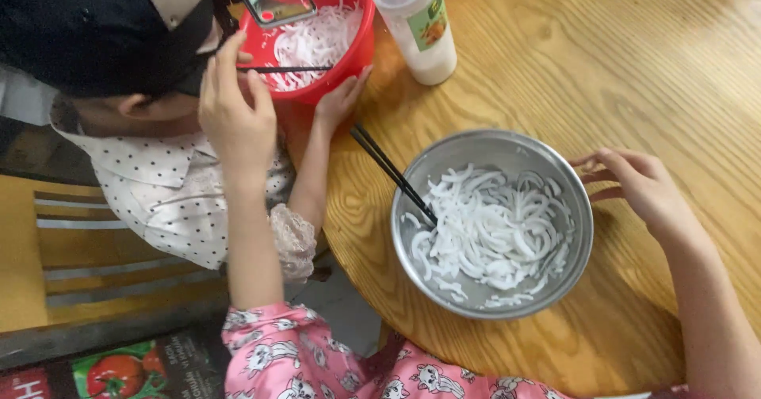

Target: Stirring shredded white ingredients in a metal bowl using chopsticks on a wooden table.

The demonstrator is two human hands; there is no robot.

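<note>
At a wooden bench point(602, 58), the right hand point(646, 185), fingers spread loosely, touches a steel bowl point(583, 232) of white strips; left hand point(236, 122) is raised, holding nothing, near a green-and-orange-labelled white bottle point(418, 22).

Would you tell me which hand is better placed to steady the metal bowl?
Right. The right hand rests at the metal bowl rim, while the left hand is up by the red bowl, farther away.
</note>
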